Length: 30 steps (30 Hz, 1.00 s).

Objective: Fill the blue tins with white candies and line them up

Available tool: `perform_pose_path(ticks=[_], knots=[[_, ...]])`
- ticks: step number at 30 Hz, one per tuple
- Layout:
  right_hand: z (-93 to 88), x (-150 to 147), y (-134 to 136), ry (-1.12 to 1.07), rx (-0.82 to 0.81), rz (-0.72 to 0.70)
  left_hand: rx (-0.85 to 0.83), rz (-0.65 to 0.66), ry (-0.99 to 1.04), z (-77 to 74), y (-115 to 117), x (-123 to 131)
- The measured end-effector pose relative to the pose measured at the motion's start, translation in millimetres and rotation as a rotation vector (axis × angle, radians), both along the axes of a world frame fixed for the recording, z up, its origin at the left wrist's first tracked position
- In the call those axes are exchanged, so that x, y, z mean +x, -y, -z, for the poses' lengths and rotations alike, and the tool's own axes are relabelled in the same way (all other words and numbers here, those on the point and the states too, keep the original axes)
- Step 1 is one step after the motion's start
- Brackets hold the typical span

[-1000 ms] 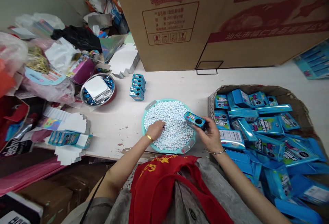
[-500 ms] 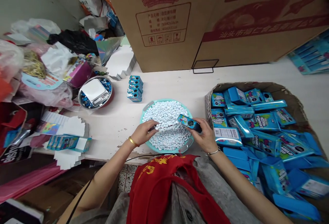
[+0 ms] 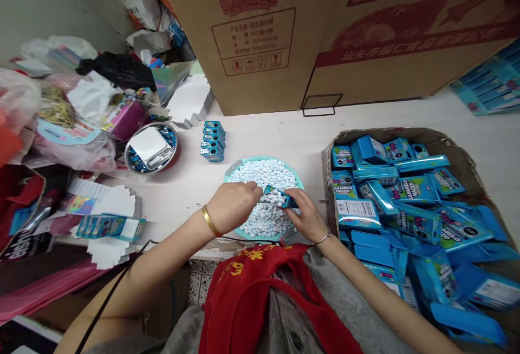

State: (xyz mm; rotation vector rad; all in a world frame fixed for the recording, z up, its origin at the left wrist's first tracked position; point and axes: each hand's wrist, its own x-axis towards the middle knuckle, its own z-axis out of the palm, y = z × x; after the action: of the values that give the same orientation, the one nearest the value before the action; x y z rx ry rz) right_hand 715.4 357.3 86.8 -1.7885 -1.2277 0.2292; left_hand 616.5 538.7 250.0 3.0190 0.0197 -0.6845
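Note:
Over the turquoise basin point(image 3: 298, 177) of small white candies point(image 3: 266, 224), my right hand point(image 3: 307, 215) grips a small blue box point(image 3: 288, 201) by its right end. White candies show at the box's open side, heaped between its blue edges. My left hand point(image 3: 236, 206), wearing a gold bangle, is closed with curled fingers at the box's left end. Its fingertips are partly hidden, so I cannot tell whether they pinch the box or candies. Behind the basin, several small blue boxes point(image 3: 213, 141) stand in a row, white candies showing in the nearest ones.
At the right, a cut-down carton point(image 3: 328, 181) holds many blue boxes point(image 3: 418, 189). A large cardboard box point(image 3: 300, 83) stands at the back, a wire stand point(image 3: 320, 106) before it. Leftward are a metal bowl point(image 3: 175, 153) bearing a white scale point(image 3: 148, 145), and piled bags and packaging.
My left hand has risen from the candies to the box and moved right. The box has shifted left over the basin and turned, and white candies now show in it.

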Motion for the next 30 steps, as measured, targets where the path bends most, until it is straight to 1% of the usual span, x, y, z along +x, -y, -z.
perform_pose_path(ticks=[3,5,7,8,9,11,13,14,15,17,18,20,22,23,25,27,28,30], knots=[[1.6,0.2,0.2,-0.010,-0.008,-0.001,0.032,0.040,0.032,-6.1,8.0,0.8],[2.7,0.6,0.4,-0.016,-0.009,0.002,0.026,0.056,0.086,-4.8,6.4,-3.1],[2.2,1.6,1.0,-0.029,-0.010,0.009,0.017,0.007,0.143,4.5,-3.6,-12.7],[1.2,2.5,1.6,-0.039,-0.011,0.016,0.014,-0.051,0.156,13.2,-11.4,-19.9],[-0.2,3.6,2.4,-0.050,-0.014,0.030,0.014,-0.123,0.149,24.9,-20.3,-28.7],[-4.2,7.2,4.9,-0.073,-0.019,0.075,0.007,-0.264,0.073,56.9,-37.4,-48.3],[-8.1,11.9,8.4,-0.083,-0.022,0.136,-0.025,-0.339,-0.043,96.5,-46.4,-65.5],[-9.7,14.5,10.4,-0.081,-0.020,0.166,-0.062,-0.357,-0.075,117.1,-45.9,-70.7],[-10.8,17.1,12.4,-0.074,-0.017,0.193,-0.103,-0.379,-0.075,137.1,-42.0,-72.9],[-11.7,21.4,15.8,-0.055,-0.017,0.239,-0.188,-0.417,-0.025,172.0,-25.9,-67.5],[-11.5,22.9,17.2,-0.048,-0.018,0.258,-0.227,-0.433,0.012,185.9,-15.9,-61.0],[-10.4,24.4,18.9,-0.052,-0.021,0.285,-0.286,-0.455,0.071,205.7,1.9,-45.5],[-8.7,24.1,19.9,-0.087,-0.023,0.306,-0.321,-0.467,0.104,215.6,10.8,-34.4],[-7.9,23.6,20.3,-0.108,-0.026,0.315,-0.330,-0.467,0.111,217.5,11.2,-32.6],[-6.5,22.3,21.1,-0.137,-0.032,0.330,-0.367,-0.471,0.125,216.2,5.1,-36.9],[-5.9,21.5,22.2,-0.134,-0.033,0.337,-0.451,-0.489,0.171,209.0,-5.9,-48.2],[-5.9,21.4,22.6,-0.124,-0.033,0.334,-0.505,-0.496,0.207,203.1,-11.7,-54.5],[-6.6,21.5,23.0,-0.093,-0.034,0.313,-0.606,-0.488,0.291,186.7,-21.8,-64.7]])
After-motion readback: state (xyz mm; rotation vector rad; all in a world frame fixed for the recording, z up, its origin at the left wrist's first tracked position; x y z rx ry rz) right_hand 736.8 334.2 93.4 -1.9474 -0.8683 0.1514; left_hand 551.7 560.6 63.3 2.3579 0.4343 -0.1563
